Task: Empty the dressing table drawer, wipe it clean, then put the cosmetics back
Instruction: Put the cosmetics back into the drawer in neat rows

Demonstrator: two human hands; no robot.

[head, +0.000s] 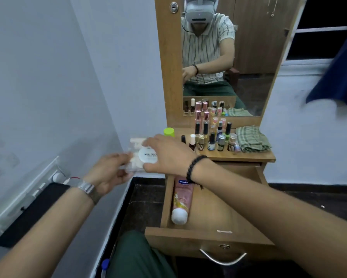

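At the far left of the frame, a white switch panel point(28, 185) is sitting on the pale wall, with a dark flat object point(30, 213) leaning just below it. Moving right, the left hand point(108, 173), wearing a metal watch point(87, 188) at the wrist, is curling its fingers around the left edge of a clear plastic packet point(137, 155), which is blurred. The right hand point(166, 155), with a black bead bracelet point(194, 167) on its wrist, is reaching across from the lower right and gripping the same packet from the right side, thumb under and fingers over a round white label. The packet is being held in the air at the centre of the frame, left of the dressing table and outside the drawer.

Below the right forearm, the wooden drawer point(208, 239) is standing pulled out, and a pink lotion tube point(181, 199) is lying along its left wall, white cap toward the drawer front. A lime-green cap point(169, 132) is showing just above the right hand. Right of centre, a cluster of small cosmetic bottles point(212, 135) is standing upright on the table top point(255, 156). Just beside them to the right, a folded green checked cloth point(252, 139) is lying. Above, the mirror point(249, 67) is reflecting the seated person. At the upper right, a dark blue fabric point(339, 73) is hanging.
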